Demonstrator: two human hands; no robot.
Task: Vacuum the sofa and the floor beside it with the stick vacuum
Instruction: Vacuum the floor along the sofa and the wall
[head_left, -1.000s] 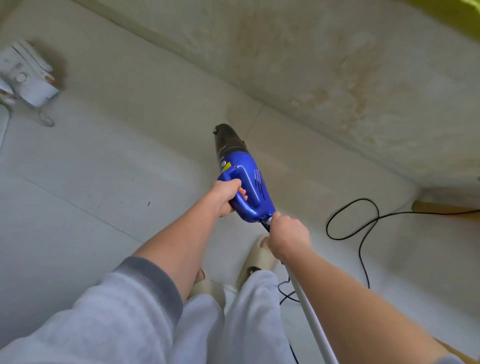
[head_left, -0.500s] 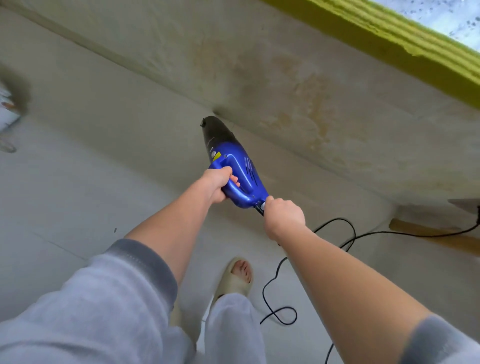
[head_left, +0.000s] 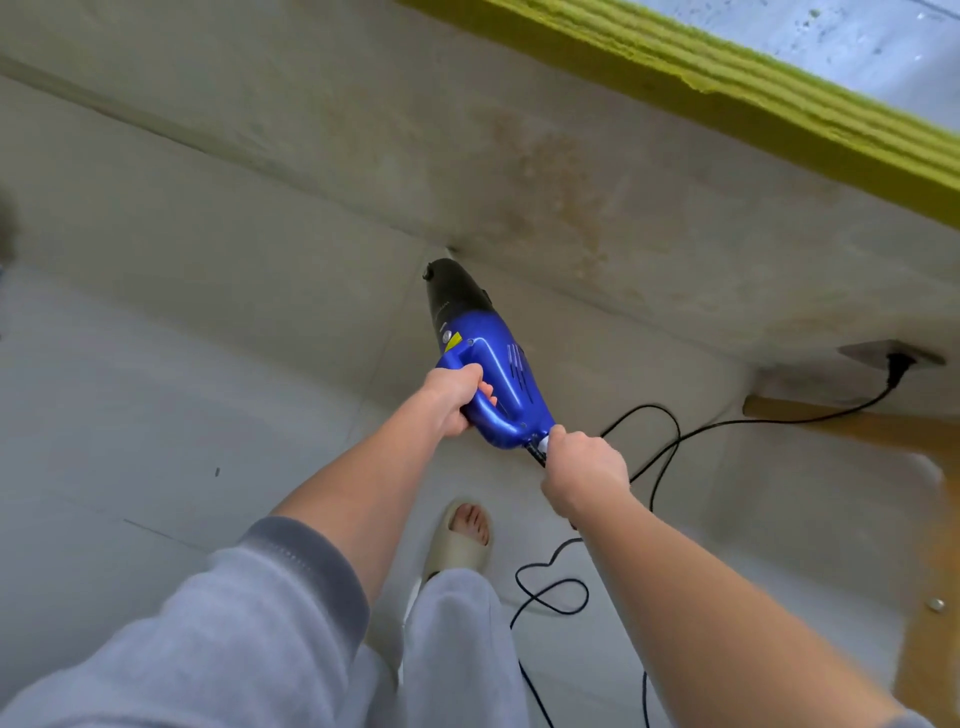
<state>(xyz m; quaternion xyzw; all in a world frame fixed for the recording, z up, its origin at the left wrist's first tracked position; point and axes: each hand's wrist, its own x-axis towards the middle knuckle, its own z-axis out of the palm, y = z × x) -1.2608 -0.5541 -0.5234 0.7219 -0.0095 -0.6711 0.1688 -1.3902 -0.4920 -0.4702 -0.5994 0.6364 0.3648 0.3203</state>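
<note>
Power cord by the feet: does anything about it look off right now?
Yes. The black power cord lies in loose loops on the floor, right beside the sandalled foot, likely a trip hazard. It runs up to a wall socket. Both hands grip the vacuum.

The person wears a soft, pale grey-lavender sweatshirt whose left sleeve (head_left: 218, 613) is pushed up above the forearm and ends in a darker grey ribbed cuff (head_left: 306, 566). A sliver of the same fabric shows at the right sleeve (head_left: 904, 719), at the lower edge of the view. Both forearms are bare. The trousers (head_left: 457, 644) are loose and match the top in colour and fleecy texture. One foot wears an open-toed cream slide sandal (head_left: 460, 545) with a wide, smooth strap over the toes.
</note>
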